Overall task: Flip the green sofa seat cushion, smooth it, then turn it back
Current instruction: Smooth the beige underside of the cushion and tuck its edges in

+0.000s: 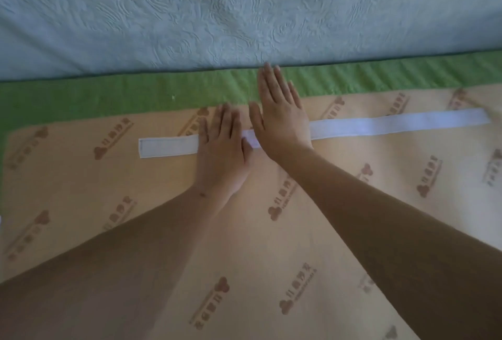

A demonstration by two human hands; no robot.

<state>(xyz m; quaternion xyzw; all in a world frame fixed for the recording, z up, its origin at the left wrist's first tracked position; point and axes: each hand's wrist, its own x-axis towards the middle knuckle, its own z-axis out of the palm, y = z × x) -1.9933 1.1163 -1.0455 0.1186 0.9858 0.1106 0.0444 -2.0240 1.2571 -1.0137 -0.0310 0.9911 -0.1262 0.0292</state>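
The green cushion (89, 96) fills the lower frame, beige underside up. The left hand (223, 149) and right hand (281, 114) lie flat on it at mid-frame, fingers straight, gripping nothing. It looks soft and floppy, so it is probably best gripped along an edge.

Right in front of me, the cushion (252, 258) shows a peachy tan face, printed all over with slanted brown logos. A plain white strip (394, 125) crosses it. Above that runs a ribbed bright green border (108, 95), and across the top of the frame there's pale blue-grey fabric (244, 8) embossed with swirls.
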